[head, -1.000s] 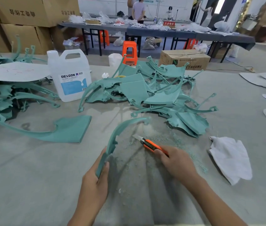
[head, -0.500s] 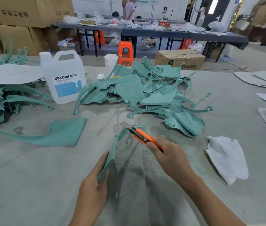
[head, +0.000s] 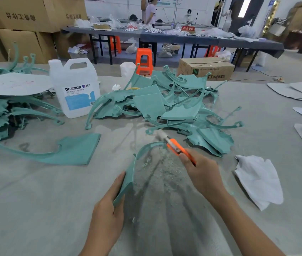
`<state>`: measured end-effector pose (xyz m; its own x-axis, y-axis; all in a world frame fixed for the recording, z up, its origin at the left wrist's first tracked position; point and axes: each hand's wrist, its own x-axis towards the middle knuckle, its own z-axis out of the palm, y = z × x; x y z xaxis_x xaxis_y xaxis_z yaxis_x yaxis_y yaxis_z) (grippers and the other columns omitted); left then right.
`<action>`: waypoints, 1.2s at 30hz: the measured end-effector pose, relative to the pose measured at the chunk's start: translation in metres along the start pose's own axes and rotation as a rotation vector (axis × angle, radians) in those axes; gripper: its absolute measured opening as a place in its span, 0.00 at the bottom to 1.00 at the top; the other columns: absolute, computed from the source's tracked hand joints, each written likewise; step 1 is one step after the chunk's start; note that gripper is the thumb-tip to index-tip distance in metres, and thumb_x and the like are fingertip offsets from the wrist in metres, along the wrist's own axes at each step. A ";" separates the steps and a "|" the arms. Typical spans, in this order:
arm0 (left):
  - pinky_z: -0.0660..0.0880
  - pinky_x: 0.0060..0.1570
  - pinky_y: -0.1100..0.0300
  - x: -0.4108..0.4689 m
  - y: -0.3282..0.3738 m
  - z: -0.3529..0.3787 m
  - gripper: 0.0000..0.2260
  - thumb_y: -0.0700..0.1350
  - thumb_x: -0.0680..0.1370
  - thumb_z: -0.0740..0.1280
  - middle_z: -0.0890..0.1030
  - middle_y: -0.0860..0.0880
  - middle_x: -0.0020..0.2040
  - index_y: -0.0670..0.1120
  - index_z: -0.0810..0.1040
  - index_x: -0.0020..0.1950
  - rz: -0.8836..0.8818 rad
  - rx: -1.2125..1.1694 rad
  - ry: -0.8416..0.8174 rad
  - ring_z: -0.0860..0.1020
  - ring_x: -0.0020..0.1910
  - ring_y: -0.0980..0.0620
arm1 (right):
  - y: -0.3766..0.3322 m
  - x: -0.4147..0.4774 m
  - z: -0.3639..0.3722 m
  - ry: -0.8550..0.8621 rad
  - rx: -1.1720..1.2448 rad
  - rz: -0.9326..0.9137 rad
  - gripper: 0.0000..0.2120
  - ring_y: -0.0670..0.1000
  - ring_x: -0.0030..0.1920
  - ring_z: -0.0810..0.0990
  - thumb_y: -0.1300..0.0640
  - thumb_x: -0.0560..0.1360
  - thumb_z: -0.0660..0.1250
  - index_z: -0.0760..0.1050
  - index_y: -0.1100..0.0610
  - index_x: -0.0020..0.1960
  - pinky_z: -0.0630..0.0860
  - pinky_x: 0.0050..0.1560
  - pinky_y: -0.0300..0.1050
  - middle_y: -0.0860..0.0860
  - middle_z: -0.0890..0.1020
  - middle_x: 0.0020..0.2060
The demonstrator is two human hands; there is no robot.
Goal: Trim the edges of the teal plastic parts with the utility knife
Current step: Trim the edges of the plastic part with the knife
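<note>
Your utility knife (head: 180, 149) has slid up the arc to its far tip, gripped in your right hand (head: 202, 172). Your left hand (head: 107, 213) still clasps the teal part (head: 129, 179) at 6 o'clock. At 10 o'clock, I can't tell what the DEXCON jug (head: 72, 84) holds.

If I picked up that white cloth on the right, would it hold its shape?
Probably not: the white cloth lies crumpled with folded edges, so it likely droops limply. It looks thin, so probably light. Pushed, it would likely bunch up rather than slide.
</note>
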<state>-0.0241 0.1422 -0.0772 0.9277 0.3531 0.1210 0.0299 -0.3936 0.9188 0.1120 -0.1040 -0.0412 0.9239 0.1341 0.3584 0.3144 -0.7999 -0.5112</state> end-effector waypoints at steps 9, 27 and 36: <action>0.72 0.53 0.76 0.003 0.011 -0.007 0.14 0.49 0.80 0.68 0.80 0.74 0.52 0.71 0.79 0.55 -0.064 -0.023 0.072 0.77 0.53 0.73 | 0.026 -0.004 -0.004 -0.043 -0.087 0.158 0.12 0.48 0.31 0.77 0.41 0.82 0.57 0.77 0.43 0.52 0.71 0.31 0.45 0.46 0.78 0.29; 0.49 0.75 0.55 0.017 0.020 -0.010 0.47 0.82 0.67 0.48 0.58 0.55 0.80 0.56 0.58 0.79 0.077 0.751 -0.146 0.53 0.78 0.55 | -0.030 -0.090 -0.032 0.068 0.476 0.165 0.13 0.48 0.27 0.80 0.37 0.74 0.62 0.69 0.39 0.56 0.77 0.28 0.48 0.43 0.85 0.41; 0.52 0.74 0.54 0.026 0.008 0.011 0.46 0.83 0.65 0.46 0.68 0.56 0.69 0.58 0.67 0.74 0.044 0.814 -0.073 0.61 0.71 0.54 | -0.045 -0.091 -0.022 -0.368 0.216 0.038 0.21 0.38 0.46 0.80 0.31 0.74 0.52 0.61 0.22 0.67 0.76 0.49 0.37 0.33 0.82 0.44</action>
<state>0.0044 0.1393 -0.0708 0.9553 0.2780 0.1001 0.2278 -0.9087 0.3499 0.0093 -0.0931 -0.0339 0.9395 0.3383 0.0538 0.2813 -0.6724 -0.6847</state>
